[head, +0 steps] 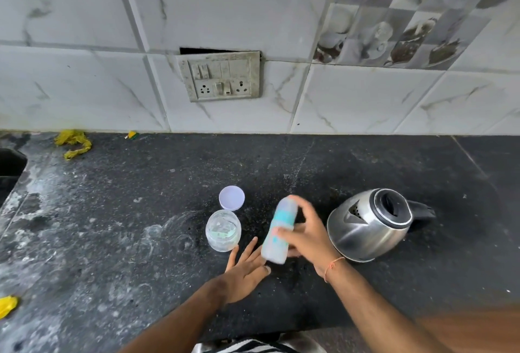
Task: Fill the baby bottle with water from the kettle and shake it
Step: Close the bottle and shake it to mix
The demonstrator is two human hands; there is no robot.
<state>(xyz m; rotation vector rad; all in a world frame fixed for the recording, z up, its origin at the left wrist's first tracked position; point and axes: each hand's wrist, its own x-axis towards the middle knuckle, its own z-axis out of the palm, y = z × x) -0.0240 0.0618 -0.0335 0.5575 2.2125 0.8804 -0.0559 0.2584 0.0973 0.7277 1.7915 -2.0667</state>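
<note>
While the right hand (306,236) grips it about the middle, the baby bottle (278,230) is held tilted above the tabletop (140,212), blurred, between the clear jar (223,230) and the kettle (368,224).

Item, left hand (247,268): fingers straight and spread, holding nothing, just under the bottle's lower end; whether it touches the bottle cannot be told.

Item, kettle: steel, lid open, standing just right of the hands, handle turned away to the right.

Item, clear jar: upright, open-topped, just left of the bottle; its contents cannot be made out. A white round lid (231,198) lies flat just behind it.

Item, wall: switchboard with sockets (219,76) above the tabletop. Yellow scraps (73,143) lie at the far left.

Step in hand, as judged: the shaking, the blur and tilt suggesting a bottle in motion; whether it is capped cannot be seen. Next move calls for a firm grip and a tight closure, lest water spill.
</note>
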